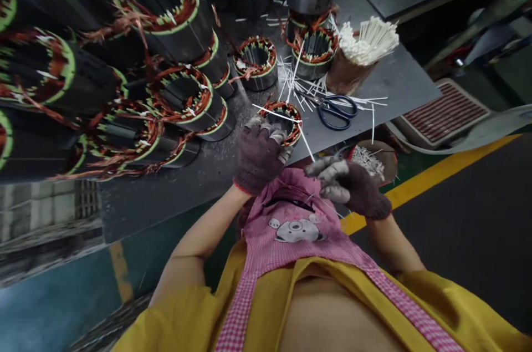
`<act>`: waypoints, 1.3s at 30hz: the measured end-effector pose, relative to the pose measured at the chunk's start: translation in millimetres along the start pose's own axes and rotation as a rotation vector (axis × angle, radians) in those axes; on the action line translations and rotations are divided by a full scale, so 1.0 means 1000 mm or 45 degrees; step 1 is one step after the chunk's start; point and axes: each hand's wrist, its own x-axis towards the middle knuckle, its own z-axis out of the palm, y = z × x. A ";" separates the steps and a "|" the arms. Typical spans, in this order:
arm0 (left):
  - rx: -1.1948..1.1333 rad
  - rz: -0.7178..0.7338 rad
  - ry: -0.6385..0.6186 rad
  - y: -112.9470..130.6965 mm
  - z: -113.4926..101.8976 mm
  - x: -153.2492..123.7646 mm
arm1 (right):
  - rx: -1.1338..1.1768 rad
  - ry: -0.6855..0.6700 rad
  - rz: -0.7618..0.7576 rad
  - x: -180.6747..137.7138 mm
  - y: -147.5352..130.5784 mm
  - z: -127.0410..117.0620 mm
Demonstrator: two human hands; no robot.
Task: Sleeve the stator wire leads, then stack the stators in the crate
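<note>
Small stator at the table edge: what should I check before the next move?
1. Left hand grips the small stator: ok.
2. Stator fully supported on the table: cannot tell, as it sits at the edge and the hand covers it.
3. Right hand pinches a white strip: ok.
4. Strip tip seated in a slot: cannot tell.
5. Scissors lying close by: ok.
6. Spare strips bundled upright beyond the scissors: ok.

Tabletop [399,80] front edge: stator [291,113]; stick [306,144] at its R rim; scissors [337,112] just R; stick cup [353,64] behind scissors; stator stacks [124,64] fill L side.
</note>
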 end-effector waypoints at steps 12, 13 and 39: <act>-0.170 -0.016 0.108 0.001 0.013 -0.010 | 0.310 0.116 0.241 -0.005 0.016 0.024; -0.159 -0.019 0.120 0.001 0.014 -0.009 | 0.309 0.173 0.240 0.005 0.018 0.029; -0.287 -0.126 0.042 0.010 0.009 -0.002 | -0.114 0.351 0.586 0.050 0.033 0.039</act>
